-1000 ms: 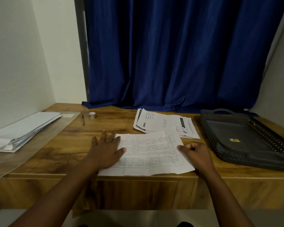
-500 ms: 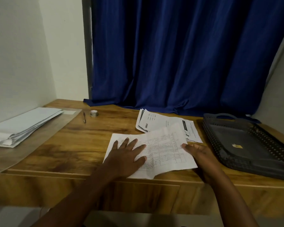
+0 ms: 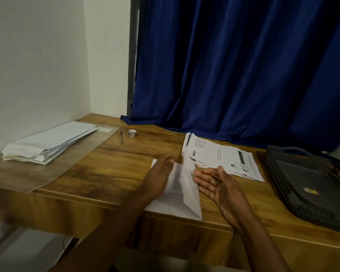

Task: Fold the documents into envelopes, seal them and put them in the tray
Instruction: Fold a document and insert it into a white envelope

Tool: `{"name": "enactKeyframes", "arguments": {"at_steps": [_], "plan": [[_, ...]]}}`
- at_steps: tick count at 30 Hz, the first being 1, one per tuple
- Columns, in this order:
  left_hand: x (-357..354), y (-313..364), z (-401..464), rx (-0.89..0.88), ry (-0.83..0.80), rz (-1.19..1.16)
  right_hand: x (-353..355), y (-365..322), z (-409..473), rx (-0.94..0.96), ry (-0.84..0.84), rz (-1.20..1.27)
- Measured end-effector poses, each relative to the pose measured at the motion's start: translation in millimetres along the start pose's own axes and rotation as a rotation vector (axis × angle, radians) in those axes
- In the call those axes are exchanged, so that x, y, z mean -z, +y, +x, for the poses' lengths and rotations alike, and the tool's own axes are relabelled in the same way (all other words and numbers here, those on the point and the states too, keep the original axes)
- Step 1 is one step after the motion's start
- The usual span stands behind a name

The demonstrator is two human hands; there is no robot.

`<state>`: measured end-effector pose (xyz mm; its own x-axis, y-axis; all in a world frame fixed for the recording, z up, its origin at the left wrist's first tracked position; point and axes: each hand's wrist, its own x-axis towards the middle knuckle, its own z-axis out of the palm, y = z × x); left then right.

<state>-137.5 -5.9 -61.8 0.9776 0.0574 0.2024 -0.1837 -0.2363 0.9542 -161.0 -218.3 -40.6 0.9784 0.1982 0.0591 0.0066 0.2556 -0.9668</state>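
At desk edge, both grips open: left hand (image 3: 161,177) and right hand (image 3: 218,185) flank the half-folded document (image 3: 183,195).

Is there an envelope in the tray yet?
No, the tray holds only a small yellow tag.

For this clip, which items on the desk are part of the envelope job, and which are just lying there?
Part of the job:
- sheet being folded, between left hand and right hand
- document stack
- envelope pile
- dark tray
- tape roll, probably for sealing

Lying about:
- pen
- blue curtain
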Motion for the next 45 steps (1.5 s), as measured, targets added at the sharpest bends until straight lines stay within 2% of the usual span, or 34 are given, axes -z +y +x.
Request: {"name": "enactKeyframes", "arguments": {"at_steps": [2, 4, 6, 10, 13, 15, 19, 22, 24, 27, 30, 35, 40, 45], "plan": [[9.4, 2.3, 2.8, 0.061, 0.156, -0.299, -0.7, 4.9, -1.7, 0.068, -0.013, -0.146], [16.8, 1.6, 2.8, 0.147, 0.208, -0.609, -1.9, 8.1, -4.6, 0.106, -0.038, -0.277], [23.2, 1.9, 2.6, 0.201, 0.241, -0.803, -3.9, 11.7, -9.1, 0.14, -0.06, -0.424], [31.6, 4.2, -0.7, 0.21, 0.276, -0.963, -5.4, 24.6, -14.5, 0.221, -0.123, -0.783], [35.5, 8.1, -5.7, 0.168, 0.295, -0.947, -4.1, 31.6, -12.2, 0.265, -0.159, -1.056], [37.6, 11.9, -10.6, 0.094, 0.309, -0.834, -5.9, 32.1, -16.4, 0.29, -0.156, -1.147], [51.1, 23.6, -28.2, -0.136, 0.336, -0.351, -18.8, 27.0, -43.1, 0.294, -0.056, -1.392], [52.8, 26.4, -37.8, -0.197, 0.157, -0.037, -26.2, 26.5, -55.9, 0.273, 0.043, -1.518], [44.6, 21.4, -42.3, -0.186, 0.042, 0.222, -31.1, 27.3, -56.0, 0.27, 0.058, -1.476], [26.4, 10.7, -50.5, -0.313, -0.084, 0.645, -36.3, 28.1, -44.7, 0.324, 0.108, -1.262], [7.2, 8.8, -57.8, -0.317, -0.154, 0.962, -31.2, 24.0, -24.7, 0.394, 0.085, -1.324], [2.2, 10.8, -58.4, -0.201, -0.304, 1.036, -11.5, 19.8, -11.8, 0.175, -0.15, -1.506], [11.0, 13.8, -44.8, -0.191, -0.345, 1.087, -17.6, 19.9, -32.9, 0.124, -0.023, -1.76], [-1.6, 18.1, -42.6, -0.209, -0.28, 1.089, -30.4, 14.8, -31.6, 0.262, 0.187, -1.655]]}}
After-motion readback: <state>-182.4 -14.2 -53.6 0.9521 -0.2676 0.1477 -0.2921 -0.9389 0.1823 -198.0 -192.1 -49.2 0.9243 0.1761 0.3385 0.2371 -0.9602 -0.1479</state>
